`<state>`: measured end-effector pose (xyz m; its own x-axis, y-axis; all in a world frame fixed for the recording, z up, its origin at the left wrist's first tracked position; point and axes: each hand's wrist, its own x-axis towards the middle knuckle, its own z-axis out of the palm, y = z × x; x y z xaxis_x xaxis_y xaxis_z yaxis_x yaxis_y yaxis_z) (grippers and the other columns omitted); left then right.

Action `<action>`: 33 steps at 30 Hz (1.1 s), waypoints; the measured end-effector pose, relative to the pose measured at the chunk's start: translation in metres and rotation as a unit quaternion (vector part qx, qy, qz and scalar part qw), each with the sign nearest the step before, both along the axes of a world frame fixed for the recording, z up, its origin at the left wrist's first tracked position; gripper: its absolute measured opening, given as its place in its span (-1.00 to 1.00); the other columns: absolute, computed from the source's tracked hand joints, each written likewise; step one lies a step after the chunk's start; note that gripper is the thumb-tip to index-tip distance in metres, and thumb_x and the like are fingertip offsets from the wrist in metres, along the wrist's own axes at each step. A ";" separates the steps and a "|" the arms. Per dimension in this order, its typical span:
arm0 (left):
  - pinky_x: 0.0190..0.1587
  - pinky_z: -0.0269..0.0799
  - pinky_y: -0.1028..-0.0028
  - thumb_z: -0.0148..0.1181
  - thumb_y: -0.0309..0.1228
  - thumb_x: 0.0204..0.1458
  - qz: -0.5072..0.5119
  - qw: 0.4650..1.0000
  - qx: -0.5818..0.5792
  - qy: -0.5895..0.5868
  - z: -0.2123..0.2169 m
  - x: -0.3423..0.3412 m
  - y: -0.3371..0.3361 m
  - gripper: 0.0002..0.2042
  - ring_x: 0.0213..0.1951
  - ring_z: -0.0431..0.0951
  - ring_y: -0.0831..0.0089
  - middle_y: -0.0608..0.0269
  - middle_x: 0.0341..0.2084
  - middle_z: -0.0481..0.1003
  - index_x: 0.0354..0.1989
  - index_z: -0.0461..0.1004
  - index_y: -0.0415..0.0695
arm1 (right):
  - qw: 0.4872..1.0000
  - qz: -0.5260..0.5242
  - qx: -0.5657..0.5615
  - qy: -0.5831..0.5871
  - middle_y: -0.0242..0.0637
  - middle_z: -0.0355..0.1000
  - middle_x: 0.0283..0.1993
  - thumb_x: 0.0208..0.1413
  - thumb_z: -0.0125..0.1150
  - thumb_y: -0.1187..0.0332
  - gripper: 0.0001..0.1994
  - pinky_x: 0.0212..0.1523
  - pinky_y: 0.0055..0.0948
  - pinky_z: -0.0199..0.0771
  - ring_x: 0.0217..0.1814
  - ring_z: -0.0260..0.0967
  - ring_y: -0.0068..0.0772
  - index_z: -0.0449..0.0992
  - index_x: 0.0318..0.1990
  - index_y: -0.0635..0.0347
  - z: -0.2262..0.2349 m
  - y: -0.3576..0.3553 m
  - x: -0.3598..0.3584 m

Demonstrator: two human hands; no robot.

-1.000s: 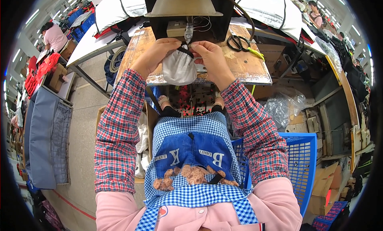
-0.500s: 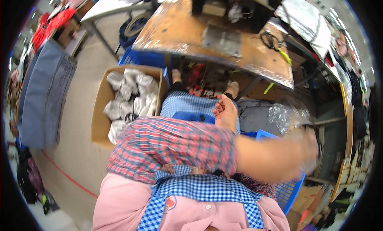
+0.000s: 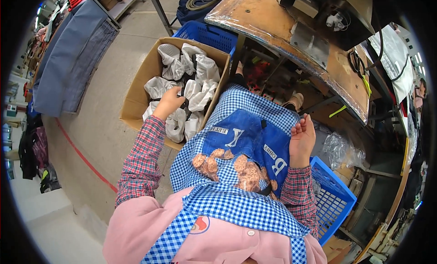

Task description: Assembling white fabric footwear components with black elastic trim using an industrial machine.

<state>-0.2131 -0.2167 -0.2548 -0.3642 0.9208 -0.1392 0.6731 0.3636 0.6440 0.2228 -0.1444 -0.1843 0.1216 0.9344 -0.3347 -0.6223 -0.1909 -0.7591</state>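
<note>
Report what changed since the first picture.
The left hand swung right, then left, to the white pouches in the cardboard box; its grip is unclear. The right hand released its pouch and drew back from the table. The scissors stayed on the table.

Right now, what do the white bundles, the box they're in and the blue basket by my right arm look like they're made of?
White bundles: probably thin fabric, matte, judging by soft wrinkles; fibre unclear.
Box: likely cardboard, matte brown, with thin, plain walls.
Blue basket: seemingly moulded plastic, smooth, with regular openings through stiff walls.
</note>
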 end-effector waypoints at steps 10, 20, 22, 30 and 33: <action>-0.49 0.35 0.52 0.19 -0.24 0.03 0.240 0.908 -0.077 -0.336 -0.042 0.006 0.016 -0.66 -0.48 0.45 0.53 0.27 -0.40 0.49 -0.08 0.49 -0.19 | 0.998 0.054 0.013 -0.006 -0.50 0.35 -0.41 0.25 0.11 0.26 -0.80 -0.46 -0.62 0.32 -0.43 0.28 -0.66 0.47 -0.16 0.22 0.016 -0.004 -0.013; -0.24 0.41 0.57 0.26 -0.45 -0.07 0.203 0.950 0.138 -0.192 -0.040 0.027 0.038 -0.59 -0.32 0.47 0.57 0.29 -0.33 0.51 0.00 0.43 -0.30 | 0.995 0.095 0.010 -0.017 -0.49 0.36 -0.45 0.27 0.09 0.28 -0.83 -0.47 -0.63 0.36 -0.46 0.29 -0.68 0.47 -0.20 0.20 0.016 -0.014 -0.027; -0.28 0.45 0.49 0.22 -0.43 -0.09 0.163 0.958 0.208 -0.109 -0.013 0.025 0.038 -0.62 -0.37 0.52 0.46 0.22 -0.33 0.55 -0.04 0.46 -0.27 | 0.994 0.099 0.018 -0.036 -0.49 0.36 -0.46 0.28 0.07 0.30 -0.83 -0.46 -0.63 0.36 -0.47 0.29 -0.68 0.47 -0.20 0.21 0.018 -0.016 -0.028; -0.29 0.38 0.68 0.22 -0.56 -0.04 0.081 0.947 0.235 -0.204 0.110 0.009 0.018 -0.57 -0.39 0.39 0.72 0.39 -0.33 0.39 0.07 0.39 -0.24 | 0.952 0.240 0.088 -0.169 -0.47 0.43 -0.42 0.28 0.04 0.32 -0.83 -0.41 -0.66 0.33 -0.44 0.34 -0.70 0.49 -0.19 0.22 0.027 -0.020 -0.056; -0.27 0.39 0.68 0.25 -0.56 -0.04 0.010 0.944 0.187 -0.272 0.139 0.027 0.010 -0.55 -0.36 0.41 0.72 0.40 -0.32 0.38 0.09 0.37 -0.21 | 0.920 0.290 0.150 -0.218 -0.33 0.47 -0.18 0.23 0.13 0.33 -0.76 -0.14 -0.56 0.43 -0.16 0.43 -0.55 0.44 -0.05 0.28 0.037 -0.018 -0.080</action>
